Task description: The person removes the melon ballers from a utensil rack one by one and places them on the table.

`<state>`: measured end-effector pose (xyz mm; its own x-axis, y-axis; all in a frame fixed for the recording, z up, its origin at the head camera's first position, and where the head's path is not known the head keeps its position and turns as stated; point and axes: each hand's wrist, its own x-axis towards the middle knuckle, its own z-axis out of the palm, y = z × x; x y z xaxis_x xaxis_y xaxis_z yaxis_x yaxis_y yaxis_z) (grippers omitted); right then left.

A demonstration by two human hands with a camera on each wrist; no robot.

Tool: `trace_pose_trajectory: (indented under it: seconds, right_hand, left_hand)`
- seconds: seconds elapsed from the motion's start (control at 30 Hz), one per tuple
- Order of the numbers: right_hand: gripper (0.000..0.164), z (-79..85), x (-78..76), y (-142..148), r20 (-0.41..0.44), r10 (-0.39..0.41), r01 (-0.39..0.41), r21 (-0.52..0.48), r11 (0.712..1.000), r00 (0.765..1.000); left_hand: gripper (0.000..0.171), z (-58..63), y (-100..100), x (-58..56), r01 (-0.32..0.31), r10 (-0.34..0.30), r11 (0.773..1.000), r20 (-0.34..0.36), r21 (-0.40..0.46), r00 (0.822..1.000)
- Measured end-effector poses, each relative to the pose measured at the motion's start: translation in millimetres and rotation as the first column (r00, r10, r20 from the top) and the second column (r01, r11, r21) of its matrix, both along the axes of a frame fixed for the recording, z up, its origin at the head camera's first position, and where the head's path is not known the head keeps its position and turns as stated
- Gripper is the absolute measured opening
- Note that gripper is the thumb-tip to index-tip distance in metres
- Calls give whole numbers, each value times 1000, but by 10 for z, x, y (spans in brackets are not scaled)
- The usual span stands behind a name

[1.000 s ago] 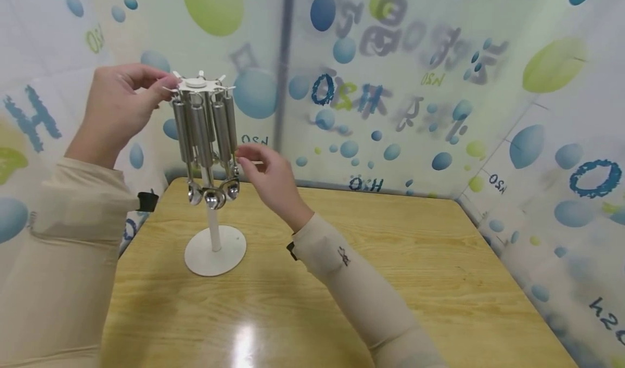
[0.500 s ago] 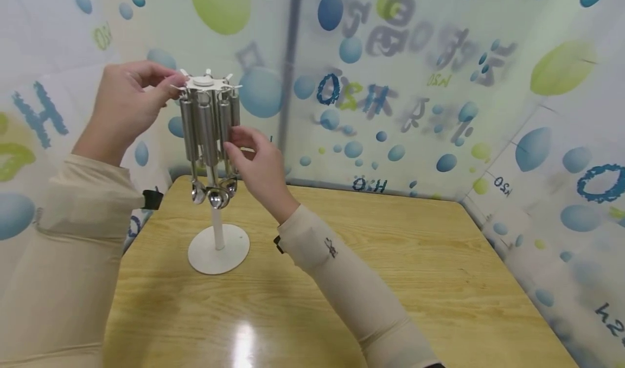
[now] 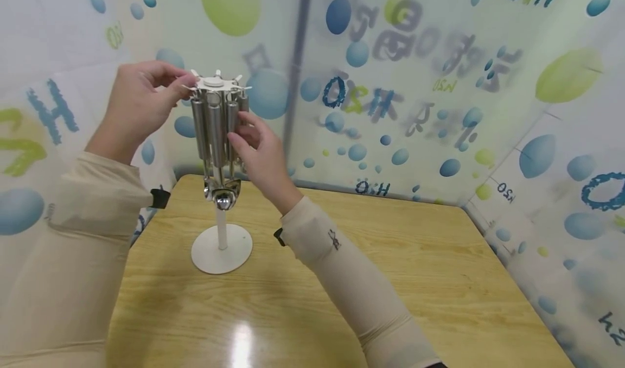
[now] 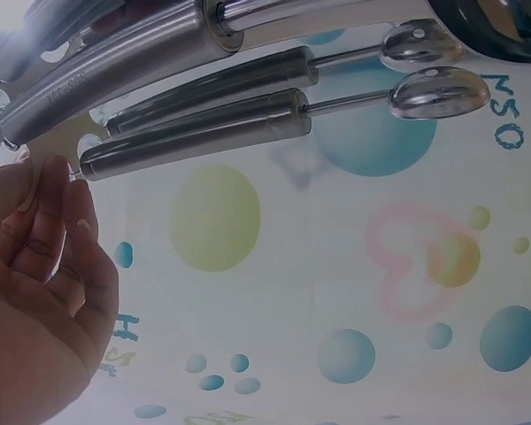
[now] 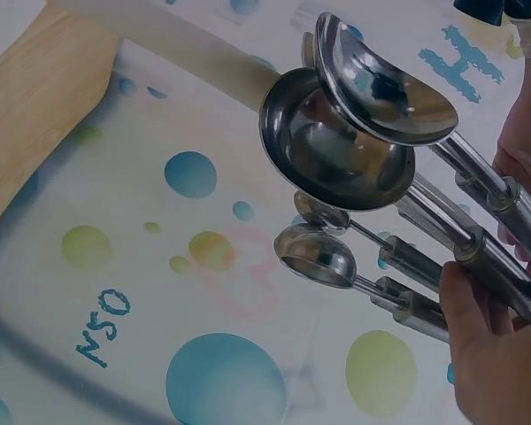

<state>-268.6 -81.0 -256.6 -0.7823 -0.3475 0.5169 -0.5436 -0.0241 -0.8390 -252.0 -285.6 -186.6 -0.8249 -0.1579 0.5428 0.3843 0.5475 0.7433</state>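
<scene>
Several spoons [image 3: 215, 134] hang from a white stand [image 3: 207, 259] on the surface [image 3: 400, 276]; the left grip [image 3: 139, 102] pinches the stand's rim, the right grip [image 3: 267, 159] seemingly holds one handle [image 5: 488, 266].

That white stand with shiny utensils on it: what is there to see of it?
The white stand is upright on the wooden table, toward its left side: round flat base, slim post, hooked top with a raised centre. Metal or plastic, I can't tell. Silvery utensils hang from it, and the left hand's grip pinches the hooked edge.
</scene>
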Motion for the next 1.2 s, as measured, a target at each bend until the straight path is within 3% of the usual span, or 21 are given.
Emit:
trace_pose_trajectory:
  seconds: [0.27,1.2]
  right_hand:
    - [47,21,-19,31,41,15,-14,-20,1000,999]
    - [42,53,65,183,37,105,-100,-116,988,994]
  left_hand:
    - [27,-23,-5,-4,11,-11,1000,-23,-11,1000]
    - [34,-33,6,23,-3,2,998,-27,-56,1000]
